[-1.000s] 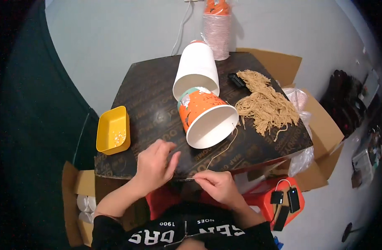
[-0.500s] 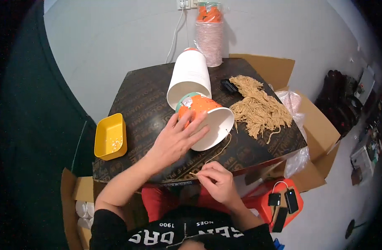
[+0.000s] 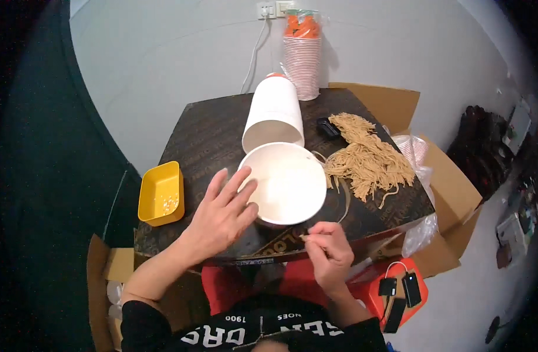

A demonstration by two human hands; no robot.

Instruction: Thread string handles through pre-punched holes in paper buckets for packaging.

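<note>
A round paper bucket (image 3: 285, 183) lies on the dark table with its white open mouth turned toward me. My left hand (image 3: 221, 214) is open at the left of its rim, fingers spread and holding nothing; whether the fingertips touch the rim I cannot tell. A thin tan cord (image 3: 347, 202) curves from the bucket's right side toward the near table edge. At that edge my right hand (image 3: 329, 252) pinches the cord's end between thumb and fingers. The bucket's outer wall is hidden from this angle.
Behind the bucket lies a long white stack of buckets (image 3: 275, 108). To the right sit a heap of tan cords (image 3: 371, 158) and a small black object (image 3: 328, 128). A yellow bin (image 3: 161, 195) stands at left, a bagged bucket stack (image 3: 302, 67) at the back, a red stool (image 3: 418, 302) lower right.
The bucket has turned so its mouth faces me and its orange outside is out of sight. My left hand has come off its side toward the left; my right hand has shifted slightly right.
</note>
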